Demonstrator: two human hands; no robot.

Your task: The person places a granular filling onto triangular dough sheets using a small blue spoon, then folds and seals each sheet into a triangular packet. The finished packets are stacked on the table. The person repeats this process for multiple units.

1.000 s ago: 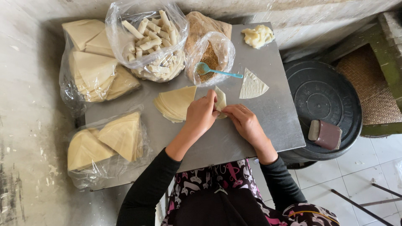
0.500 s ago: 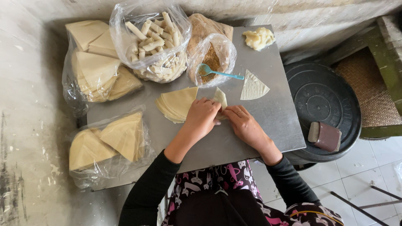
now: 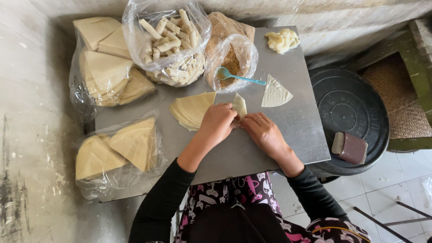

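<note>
My left hand (image 3: 218, 123) and my right hand (image 3: 262, 132) meet at mid-table, both pinching a pale folded pastry sheet (image 3: 239, 105) whose tip sticks up between the fingers. Just left of my left hand lies a fanned stack of triangular pastry sheets (image 3: 191, 109). A single triangular sheet (image 3: 275, 92) lies flat to the right. Behind my hands an open bag of brown filling (image 3: 231, 60) holds a blue spoon (image 3: 240, 78).
A clear bag of finished rolls (image 3: 169, 42) and bags of pastry sheets (image 3: 107, 67) stand at the back left, another bag of sheets (image 3: 118, 150) at the front left. A lump of dough paste (image 3: 281, 40) sits on the steel table (image 3: 297, 130). A black lid (image 3: 351, 112) with a small brown block (image 3: 350, 148) lies right.
My hands stay at the same spot, still working the pastry sheet; the fingers have closed in slightly around it. Nothing else has moved.
</note>
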